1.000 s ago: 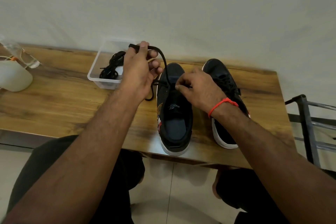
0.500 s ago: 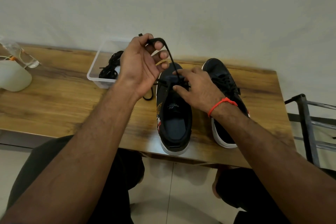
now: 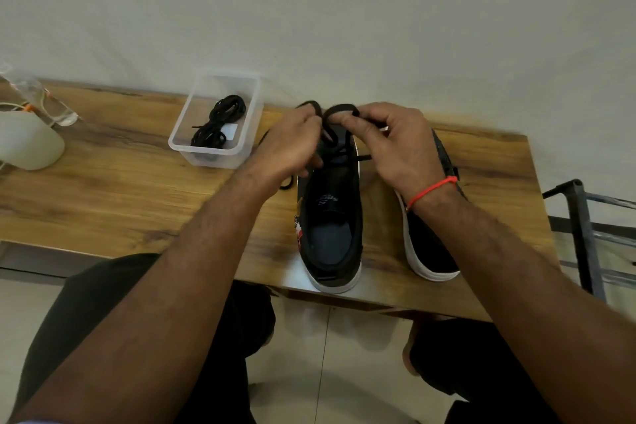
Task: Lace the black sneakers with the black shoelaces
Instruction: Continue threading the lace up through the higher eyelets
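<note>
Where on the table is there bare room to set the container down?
Bare wood lies between the white object and the clear container, running to the near edge of the table. Around both sneakers it is crowded, with both hands on the lace.

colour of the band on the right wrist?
Red: a thin red wrist band behind the right hand, clearest in the head view.

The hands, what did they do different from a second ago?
The left hand came down from its raised pull, and the right hand took hold of the black shoelace; both now pinch it over the left sneaker. The sneakers, the clear box and the table stayed put.
</note>
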The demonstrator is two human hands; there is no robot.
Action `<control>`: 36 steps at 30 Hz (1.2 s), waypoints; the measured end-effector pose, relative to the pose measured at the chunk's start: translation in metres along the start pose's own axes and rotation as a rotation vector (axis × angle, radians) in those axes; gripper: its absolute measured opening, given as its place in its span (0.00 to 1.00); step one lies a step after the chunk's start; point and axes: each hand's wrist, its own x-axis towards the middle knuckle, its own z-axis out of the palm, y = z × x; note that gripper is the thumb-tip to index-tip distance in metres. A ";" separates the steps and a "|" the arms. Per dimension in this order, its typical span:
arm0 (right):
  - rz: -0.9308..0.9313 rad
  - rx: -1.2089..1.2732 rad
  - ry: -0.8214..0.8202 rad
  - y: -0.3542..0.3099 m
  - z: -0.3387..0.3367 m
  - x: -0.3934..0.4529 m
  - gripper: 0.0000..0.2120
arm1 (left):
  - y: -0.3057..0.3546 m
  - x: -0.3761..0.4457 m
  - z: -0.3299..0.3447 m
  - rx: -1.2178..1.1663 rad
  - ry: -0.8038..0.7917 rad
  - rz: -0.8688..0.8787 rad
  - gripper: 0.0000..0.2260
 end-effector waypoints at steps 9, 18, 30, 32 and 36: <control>0.086 0.238 0.012 0.000 -0.001 0.000 0.02 | -0.007 0.003 0.006 0.160 -0.086 0.111 0.05; 0.298 -0.329 -0.363 0.013 -0.001 0.000 0.33 | -0.003 0.005 0.007 -0.246 0.154 0.021 0.08; 0.274 -0.396 -0.511 0.015 -0.001 0.001 0.24 | -0.001 0.005 -0.034 -0.202 0.285 -0.112 0.10; 0.268 -0.411 -0.509 0.016 -0.001 0.001 0.24 | -0.010 0.004 -0.028 0.384 0.195 -0.103 0.11; 0.259 -0.407 -0.438 0.016 -0.002 0.000 0.19 | -0.010 -0.004 -0.019 0.884 0.177 -0.216 0.14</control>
